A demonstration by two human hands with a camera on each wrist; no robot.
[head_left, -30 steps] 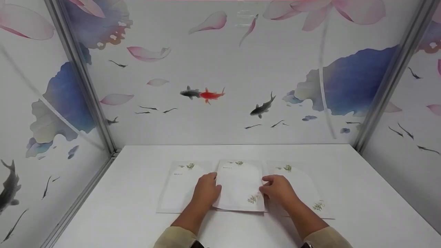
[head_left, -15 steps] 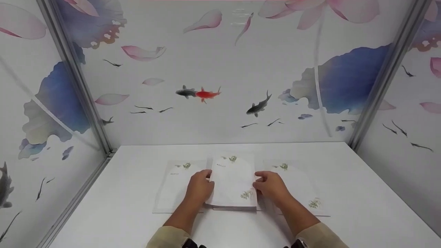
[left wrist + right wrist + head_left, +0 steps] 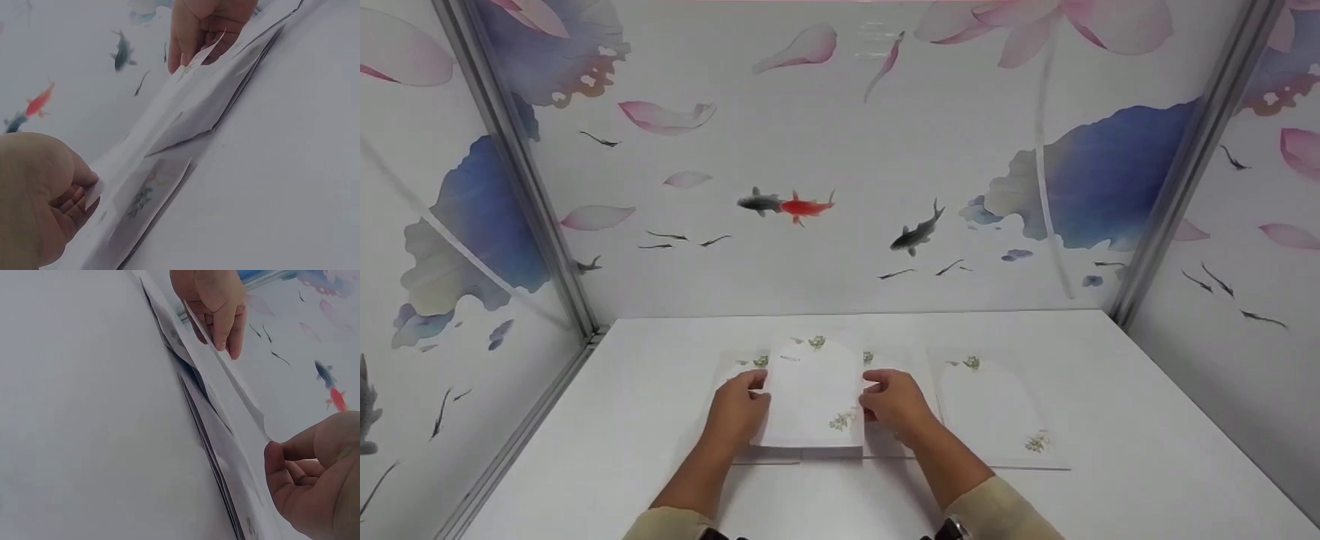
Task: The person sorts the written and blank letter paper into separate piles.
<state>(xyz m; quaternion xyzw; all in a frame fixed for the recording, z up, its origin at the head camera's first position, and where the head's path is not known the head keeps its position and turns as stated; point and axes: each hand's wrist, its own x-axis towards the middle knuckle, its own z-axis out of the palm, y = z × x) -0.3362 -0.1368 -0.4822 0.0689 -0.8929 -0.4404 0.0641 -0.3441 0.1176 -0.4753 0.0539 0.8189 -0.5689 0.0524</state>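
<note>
A sheet of white letter paper (image 3: 814, 397), printed with green sprigs, is held between my two hands above the table. My left hand (image 3: 740, 409) pinches its left edge between thumb and fingers, while my right hand (image 3: 894, 405) pinches the right edge. In the right wrist view the sheet (image 3: 242, 396) bows slightly, raised over the papers below. Beneath it, mostly covered in the head view, lies the left paper pile (image 3: 741, 365). The middle pile (image 3: 907, 367) shows partly behind my right hand, and the right pile (image 3: 990, 409) lies in full view.
The white table (image 3: 1140, 442) reaches back to a white panel (image 3: 840, 277) printed with fish, petals and lotus leaves. Side panels with metal corner posts (image 3: 521, 169) stand at left and right.
Both hands have lifted the sheet from the middle of the row and carried it left, over the left pile. The middle pile now shows to the right of the sheet.
</note>
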